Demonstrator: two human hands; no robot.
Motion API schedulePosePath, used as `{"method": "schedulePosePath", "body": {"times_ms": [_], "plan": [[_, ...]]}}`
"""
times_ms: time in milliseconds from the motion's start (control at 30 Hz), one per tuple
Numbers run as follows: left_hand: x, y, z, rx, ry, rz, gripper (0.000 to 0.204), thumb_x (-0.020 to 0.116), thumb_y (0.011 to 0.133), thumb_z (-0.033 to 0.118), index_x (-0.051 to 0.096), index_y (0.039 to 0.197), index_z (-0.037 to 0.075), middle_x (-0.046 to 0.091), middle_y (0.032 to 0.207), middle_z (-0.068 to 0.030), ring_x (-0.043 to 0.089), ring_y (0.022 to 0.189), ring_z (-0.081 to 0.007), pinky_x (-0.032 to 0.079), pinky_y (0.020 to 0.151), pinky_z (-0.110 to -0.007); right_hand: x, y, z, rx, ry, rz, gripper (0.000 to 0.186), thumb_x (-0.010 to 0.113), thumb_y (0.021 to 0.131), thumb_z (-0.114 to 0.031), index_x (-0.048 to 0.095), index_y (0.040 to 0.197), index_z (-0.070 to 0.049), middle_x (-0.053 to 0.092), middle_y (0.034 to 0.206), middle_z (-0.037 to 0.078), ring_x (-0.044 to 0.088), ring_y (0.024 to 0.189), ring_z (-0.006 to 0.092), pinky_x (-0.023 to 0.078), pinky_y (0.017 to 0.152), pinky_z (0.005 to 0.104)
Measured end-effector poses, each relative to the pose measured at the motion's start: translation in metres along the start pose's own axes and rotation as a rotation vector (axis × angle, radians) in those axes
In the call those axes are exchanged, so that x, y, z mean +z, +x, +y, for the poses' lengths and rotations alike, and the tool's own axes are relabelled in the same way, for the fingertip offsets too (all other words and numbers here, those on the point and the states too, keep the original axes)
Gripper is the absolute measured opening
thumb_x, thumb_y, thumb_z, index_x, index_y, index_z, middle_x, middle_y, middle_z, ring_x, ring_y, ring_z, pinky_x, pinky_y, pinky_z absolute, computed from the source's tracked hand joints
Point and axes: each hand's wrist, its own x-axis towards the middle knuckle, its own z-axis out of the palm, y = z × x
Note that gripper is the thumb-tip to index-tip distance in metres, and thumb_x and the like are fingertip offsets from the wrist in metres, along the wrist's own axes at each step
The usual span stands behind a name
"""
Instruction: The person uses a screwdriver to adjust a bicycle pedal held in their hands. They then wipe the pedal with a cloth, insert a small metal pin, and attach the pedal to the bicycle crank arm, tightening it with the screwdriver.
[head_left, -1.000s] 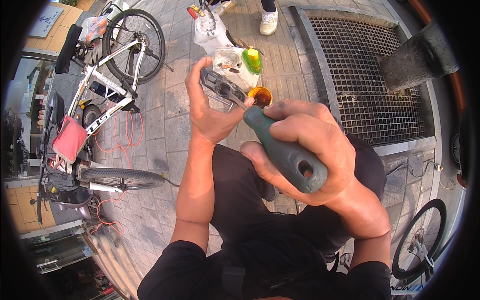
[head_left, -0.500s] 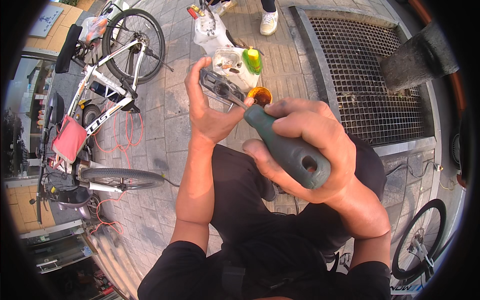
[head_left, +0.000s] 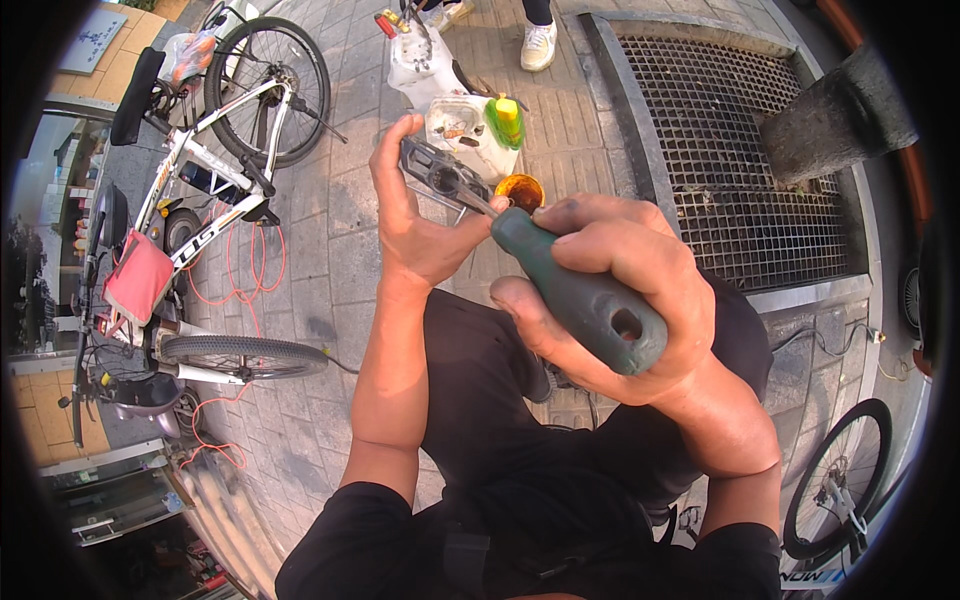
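Pedal (head_left: 440,172) held up in front of the knees, framed by the left hand (head_left: 425,240): thumb and forefinger are spread wide along its edges; the other fingers are hidden. Screwdriver (head_left: 575,285) gripped by its green handle in the right hand (head_left: 672,285), fingers wrapped over, thumb laid along the near side. The blade is aimed at the pedal's round middle; whether the tip is touching cannot be told.

Beyond the pedal, room is cut short in the view by a white container (head_left: 503,160) and a yellow tub (head_left: 538,186), seen just past its right end. Open paving (head_left: 330,230) is left between the left forearm and the bicycle (head_left: 200,238). The right side is bounded by the metal edge of a grating (head_left: 720,130). Below, the handle is overlooked by dark trousers (head_left: 480,370).
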Motion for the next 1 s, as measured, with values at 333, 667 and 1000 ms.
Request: {"method": "schedulePosePath", "body": {"times_ms": [333,667,1000], "plan": [[0.0004,-0.0003,-0.0018,-0.013,0.014,0.007,0.115,0.105,0.064,0.020,0.040,0.157,0.000,0.051,0.149,-0.0163,0.054,0.137,-0.0285,0.047,0.116,-0.040,0.0009,-0.0005,-0.0003,0.002,0.009,0.017,0.050,0.098,0.076,-0.005,0.066,0.115,-0.002,0.074,0.110,0.019,0.076,0.102,0.0294,0.062,0.086,0.0372],[0.0000,-0.0001,-0.0010,-0.021,-0.001,0.006,0.115,0.105,0.063,0.019,0.041,0.157,0.001,0.052,0.148,-0.0153,0.054,0.137,-0.0287,0.046,0.116,-0.040,-0.0005,-0.0007,0.0004,-0.024,-0.008,0.010,0.054,0.098,0.076,-0.005,0.064,0.117,-0.001,0.074,0.111,0.019,0.075,0.103,0.0297,0.062,0.087,0.0380],[-0.0005,0.0004,-0.0006,0.005,0.041,-0.001,0.115,0.105,0.063,0.018,0.041,0.157,0.001,0.052,0.149,-0.0154,0.054,0.138,-0.0286,0.045,0.117,-0.040,-0.0017,0.0005,-0.0005,-0.011,-0.004,-0.007,0.052,0.098,0.076,-0.005,0.065,0.116,-0.001,0.074,0.111,0.020,0.076,0.103,0.0300,0.062,0.087,0.0379]]}}
